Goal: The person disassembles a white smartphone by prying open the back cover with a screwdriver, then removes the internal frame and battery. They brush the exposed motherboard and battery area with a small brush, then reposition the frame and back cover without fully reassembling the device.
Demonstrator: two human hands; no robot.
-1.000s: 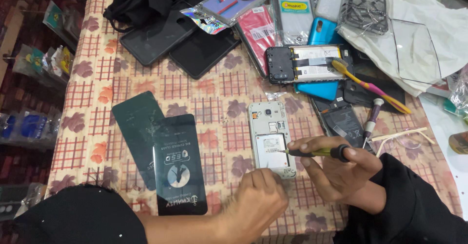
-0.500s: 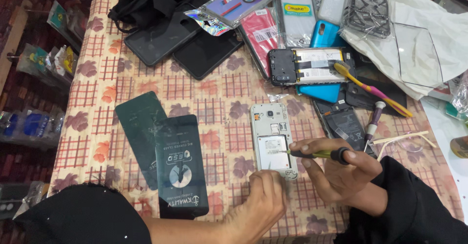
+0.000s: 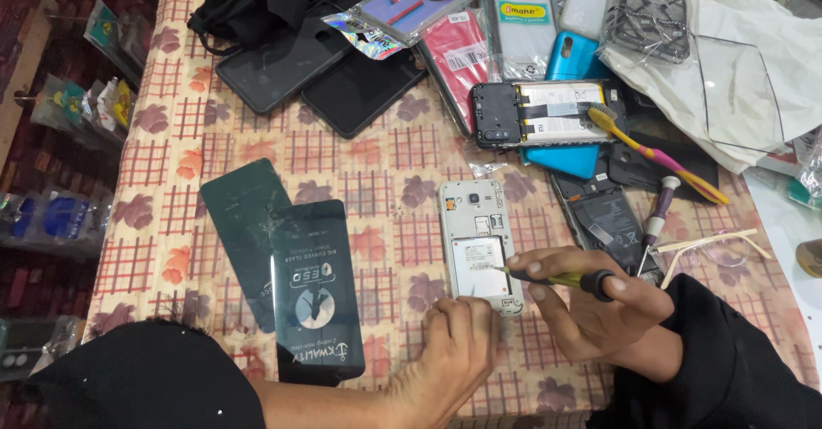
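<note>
Left hand: my left hand (image 3: 449, 356) lies nearest me, fingers curled, pressing the bottom edge of the phone (image 3: 479, 245); it pins, it clasps nothing.
Right hand: my right hand (image 3: 591, 309) is closed round a screwdriver (image 3: 556, 279), yellow shaft, black cap under the fingertip.
Phone: white, back cover off, face down on the checked tablecloth (image 3: 360, 163), just ahead of both hands; the tip sits on its lower half, at the edge of the battery bay.
Pouches: two dark flat pouches (image 3: 295, 279) overlap to the left of the phone, apart from it.
Spare driver: a second small screwdriver (image 3: 655, 223) lies right of the phone, beside a dark back cover (image 3: 604, 219).
Open handset: a black handset (image 3: 539, 112) with its battery showing lies further off, a toothbrush (image 3: 655, 155) touching its right end.
Far pile: cases, slabs and a white sheet (image 3: 736, 78) crowd the far edge.
Risk, slip: I judge the tip could skid off and score the board or puncture the battery, if I push at a slant.
Risk, shift: the phone could pivot if my left hand eases, since only one end is pinned.
Risk, loss: a freed screw could vanish on the patterned cloth.
Change: against the frame one second back, both hands hold almost the same pose; the tip rests at much the same spot on the phone.
</note>
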